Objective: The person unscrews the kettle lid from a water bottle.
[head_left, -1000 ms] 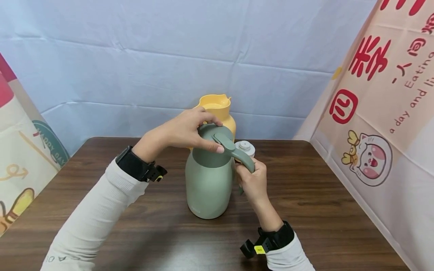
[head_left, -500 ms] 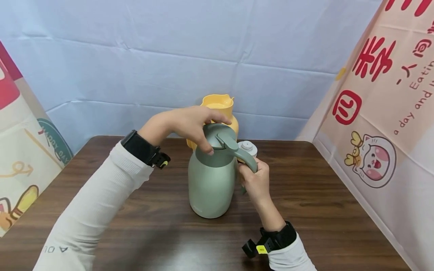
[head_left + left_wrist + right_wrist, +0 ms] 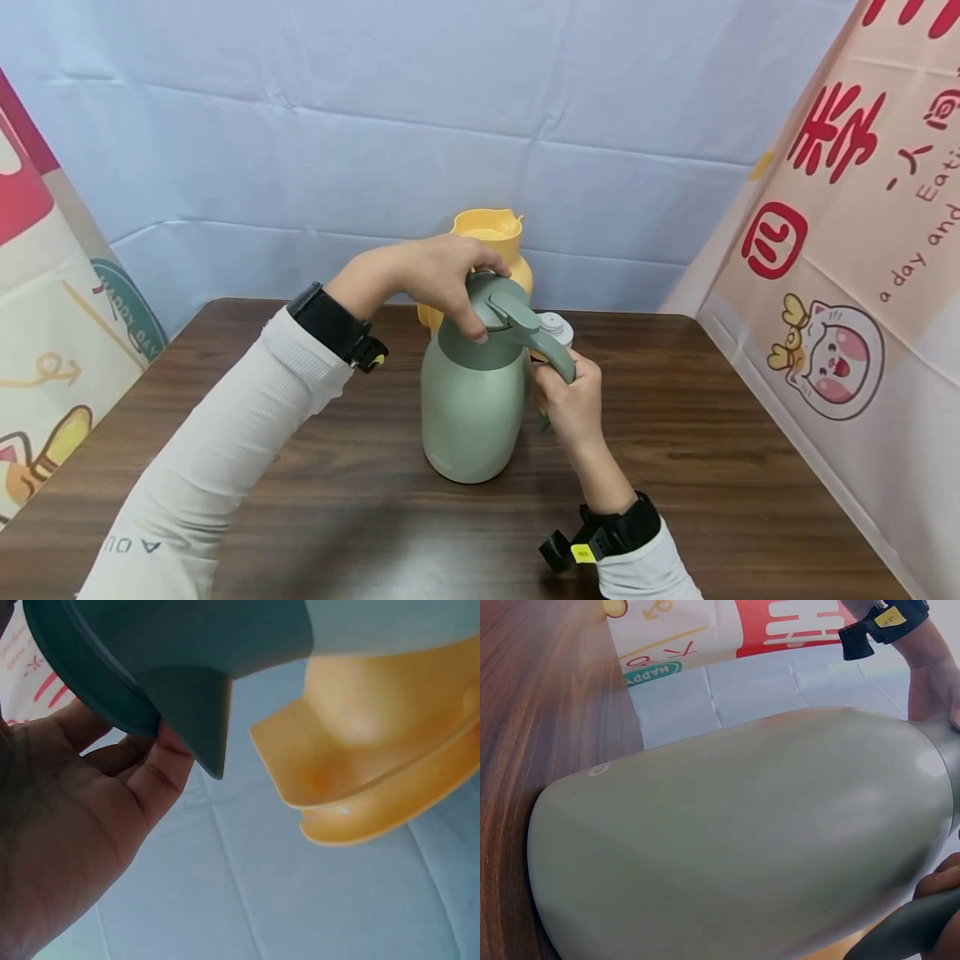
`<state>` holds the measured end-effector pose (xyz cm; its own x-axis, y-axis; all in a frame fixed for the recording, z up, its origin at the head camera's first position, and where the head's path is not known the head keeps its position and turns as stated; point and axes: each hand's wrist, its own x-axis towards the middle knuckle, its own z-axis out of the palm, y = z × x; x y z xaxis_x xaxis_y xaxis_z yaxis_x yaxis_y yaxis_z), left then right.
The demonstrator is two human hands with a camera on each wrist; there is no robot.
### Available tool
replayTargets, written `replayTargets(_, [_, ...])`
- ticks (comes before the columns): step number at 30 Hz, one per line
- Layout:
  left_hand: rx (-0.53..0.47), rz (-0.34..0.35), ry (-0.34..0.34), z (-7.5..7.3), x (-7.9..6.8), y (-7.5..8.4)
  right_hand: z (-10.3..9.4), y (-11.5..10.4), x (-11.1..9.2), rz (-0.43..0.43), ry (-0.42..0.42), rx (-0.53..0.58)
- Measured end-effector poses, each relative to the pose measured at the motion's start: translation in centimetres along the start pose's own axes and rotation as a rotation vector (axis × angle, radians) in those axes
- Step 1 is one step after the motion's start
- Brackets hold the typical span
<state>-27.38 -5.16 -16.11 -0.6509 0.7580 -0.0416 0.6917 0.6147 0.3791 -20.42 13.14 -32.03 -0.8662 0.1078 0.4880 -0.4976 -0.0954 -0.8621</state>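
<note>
A pale green thermos jug [image 3: 474, 417] stands upright on the table, its spout [image 3: 191, 712] showing in the left wrist view. My left hand [image 3: 438, 271] grips the darker green lid [image 3: 487, 292] from the left, with the thumb at the near side and fingers over the far side. Around the jug's curved handle [image 3: 551, 354] my right hand [image 3: 573, 400] is closed. In the right wrist view the jug's body [image 3: 742, 832] fills most of the picture, and only part of the handle and fingers shows at the lower right.
Behind the green jug stands a yellow jug [image 3: 487, 225], partly covered by my left hand and the lid. A white-capped container [image 3: 555, 327] is just right of it. The brown wooden table [image 3: 337, 517] ends at a pale blue cloth [image 3: 337, 150].
My left hand's fingers loosened and spread around the lid, then came back onto it. The view has shifted slightly; the right hand keeps hold of the handle and the jug stays standing.
</note>
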Motion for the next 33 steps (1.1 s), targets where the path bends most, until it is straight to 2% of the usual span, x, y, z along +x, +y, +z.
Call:
replayTargets(10, [0.035, 0.003, 0.009, -0.2, 0.2, 0.3, -0.1, 0.0, 0.0, 0.016, 0.009, -0.036])
replayTargets(22, [0.06, -0.054, 0.147, 0.8, 0.4, 0.2, 0.0, 0.2, 0.0, 0.011, -0.011, -0.015])
replayTargets(33, [0.041, -0.035, 0.175, 1.3, 0.2, 0.4, -0.1, 0.1, 0.0, 0.003, -0.006, -0.031])
